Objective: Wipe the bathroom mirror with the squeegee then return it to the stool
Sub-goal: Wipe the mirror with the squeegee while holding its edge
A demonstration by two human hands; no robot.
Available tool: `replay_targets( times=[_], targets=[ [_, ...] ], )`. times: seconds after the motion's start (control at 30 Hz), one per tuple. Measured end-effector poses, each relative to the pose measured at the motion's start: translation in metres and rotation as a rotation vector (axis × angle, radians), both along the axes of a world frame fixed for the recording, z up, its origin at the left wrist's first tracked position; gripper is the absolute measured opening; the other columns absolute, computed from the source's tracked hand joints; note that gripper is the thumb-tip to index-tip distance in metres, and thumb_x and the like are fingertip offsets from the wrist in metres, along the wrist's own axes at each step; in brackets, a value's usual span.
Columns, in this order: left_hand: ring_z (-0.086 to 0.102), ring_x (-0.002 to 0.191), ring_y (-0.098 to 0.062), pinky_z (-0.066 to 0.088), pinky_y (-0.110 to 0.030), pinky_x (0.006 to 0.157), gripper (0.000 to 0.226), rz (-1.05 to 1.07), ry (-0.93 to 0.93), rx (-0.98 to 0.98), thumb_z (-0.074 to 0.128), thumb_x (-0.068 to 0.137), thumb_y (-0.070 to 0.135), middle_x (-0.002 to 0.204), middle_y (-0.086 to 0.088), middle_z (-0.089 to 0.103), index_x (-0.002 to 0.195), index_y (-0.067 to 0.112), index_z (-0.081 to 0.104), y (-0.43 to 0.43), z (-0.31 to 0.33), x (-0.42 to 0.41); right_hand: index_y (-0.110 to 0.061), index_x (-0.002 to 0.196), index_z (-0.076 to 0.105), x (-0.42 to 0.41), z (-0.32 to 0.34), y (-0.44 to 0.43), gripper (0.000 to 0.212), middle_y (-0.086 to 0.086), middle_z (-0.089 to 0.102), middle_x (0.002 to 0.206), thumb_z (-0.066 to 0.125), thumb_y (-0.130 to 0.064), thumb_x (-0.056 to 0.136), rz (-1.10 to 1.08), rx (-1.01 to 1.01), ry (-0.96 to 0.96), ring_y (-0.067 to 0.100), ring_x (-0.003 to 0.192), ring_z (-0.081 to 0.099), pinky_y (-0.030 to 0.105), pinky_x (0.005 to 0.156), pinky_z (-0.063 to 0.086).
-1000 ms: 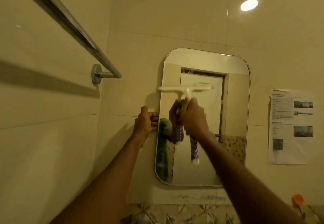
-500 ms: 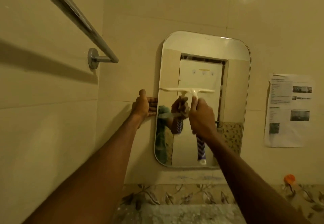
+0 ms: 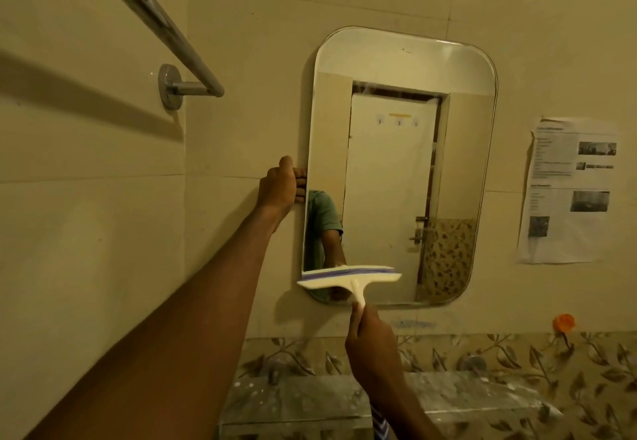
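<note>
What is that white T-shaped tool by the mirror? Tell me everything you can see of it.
A squeegee, plastic by its look: a cream crossbar with a blue-violet strip along its upper edge, on a cream neck. The bar lies almost level across the mirror's lower left corner; whether it touches the glass is unclear. The right hand grips the neck from below, and a blue-and-white striped handle end shows under the wrist.

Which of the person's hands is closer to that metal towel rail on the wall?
Left. The left hand grips the left edge of the mirror, just below and right of the towel rail. The right hand holds the squeegee at the mirror's bottom edge, much farther away.
</note>
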State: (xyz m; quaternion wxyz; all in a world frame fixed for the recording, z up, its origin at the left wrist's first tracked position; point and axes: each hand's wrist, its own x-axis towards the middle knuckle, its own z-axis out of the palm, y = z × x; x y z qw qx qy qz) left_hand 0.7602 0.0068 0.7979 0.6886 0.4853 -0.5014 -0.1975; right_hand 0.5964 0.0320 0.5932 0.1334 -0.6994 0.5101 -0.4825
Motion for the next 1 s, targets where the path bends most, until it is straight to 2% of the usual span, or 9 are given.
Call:
replay_targets(
  times=[0.13,0.27,0.43,0.57,0.67,0.77,0.87,0.93,1.0],
  targets=[
    [0.068,0.086,-0.028,0.058,-0.04,0.082,0.049,0.03,-0.001,-0.008,0.026,0.1,0.036,0.103,-0.017,0.072,0.099,0.008,0.066,0.003,-0.001,-0.004,-0.023,0.091,0.052,-0.004,0.054,-0.001,0.026,-0.008,0.055,0.066,0.033,-0.036,0.102,0.081,-0.141,-0.084,0.001,0.047,0.05,0.012,0.041,0.039],
    [0.068,0.092,-0.028,0.056,-0.036,0.079,0.054,0.046,-0.001,-0.002,0.023,0.101,0.035,0.106,-0.016,0.071,0.109,0.003,0.066,0.004,-0.001,-0.005,-0.019,0.099,0.048,-0.001,0.098,-0.012,0.021,-0.009,0.056,0.069,0.033,-0.033,0.103,0.086,-0.258,0.019,0.004,0.052,0.054,0.012,0.041,0.039],
    [0.068,0.092,-0.029,0.058,-0.04,0.082,0.056,0.056,-0.004,0.015,0.025,0.099,0.04,0.106,-0.016,0.071,0.11,0.004,0.065,0.008,0.0,-0.007,-0.022,0.108,0.052,-0.002,0.039,-0.019,0.022,-0.009,0.062,0.077,0.038,-0.037,0.101,0.104,-0.167,0.101,0.003,0.061,0.061,0.018,0.052,0.052],
    [0.067,0.094,-0.031,0.057,-0.048,0.087,0.071,0.093,-0.006,0.026,0.022,0.08,0.056,0.108,-0.017,0.069,0.108,0.007,0.065,0.008,0.001,-0.01,-0.019,0.108,0.051,-0.018,-0.004,-0.018,0.022,-0.01,0.055,0.067,0.039,-0.036,0.101,0.036,-0.155,0.314,0.004,0.048,0.052,0.016,0.042,0.042],
    [0.064,0.098,-0.036,0.054,-0.052,0.092,0.084,0.156,-0.023,0.026,0.019,0.064,0.065,0.108,-0.018,0.068,0.103,0.008,0.066,0.003,-0.001,-0.009,-0.017,0.11,0.05,-0.037,-0.014,-0.018,0.024,-0.01,0.056,0.072,0.039,-0.036,0.101,0.035,-0.118,0.41,0.004,0.05,0.052,0.017,0.046,0.046],
    [0.065,0.097,-0.037,0.054,-0.052,0.091,0.076,0.178,-0.041,0.038,0.02,0.073,0.058,0.107,-0.02,0.069,0.102,0.006,0.066,0.009,0.0,-0.015,-0.019,0.109,0.047,-0.06,-0.016,-0.024,0.025,-0.01,0.051,0.07,0.037,-0.041,0.101,0.011,-0.103,0.504,0.004,0.048,0.049,0.017,0.043,0.039],
    [0.065,0.098,-0.037,0.054,-0.052,0.092,0.059,0.197,-0.062,0.035,0.023,0.092,0.046,0.109,-0.021,0.068,0.096,0.002,0.062,0.018,0.003,-0.025,-0.02,0.108,0.046,-0.086,-0.018,-0.031,0.028,-0.011,0.048,0.067,0.033,-0.043,0.101,-0.003,-0.109,0.578,0.004,0.047,0.046,0.016,0.043,0.034],
    [0.065,0.1,-0.037,0.053,-0.051,0.093,0.047,0.232,-0.083,0.025,0.024,0.099,0.039,0.111,-0.022,0.067,0.091,0.007,0.058,0.021,0.004,-0.029,-0.021,0.104,0.045,-0.099,-0.013,-0.034,0.027,-0.011,0.049,0.067,0.032,-0.044,0.101,-0.001,-0.066,0.606,0.003,0.048,0.044,0.016,0.043,0.032],
    [0.065,0.099,-0.036,0.053,-0.049,0.092,0.049,0.253,-0.093,0.029,0.026,0.101,0.041,0.11,-0.021,0.067,0.094,0.009,0.061,0.022,0.005,-0.03,-0.024,0.101,0.045,-0.108,-0.003,-0.033,0.025,-0.01,0.052,0.068,0.031,-0.045,0.101,-0.003,-0.047,0.589,0.003,0.049,0.046,0.015,0.044,0.033]
  ],
)
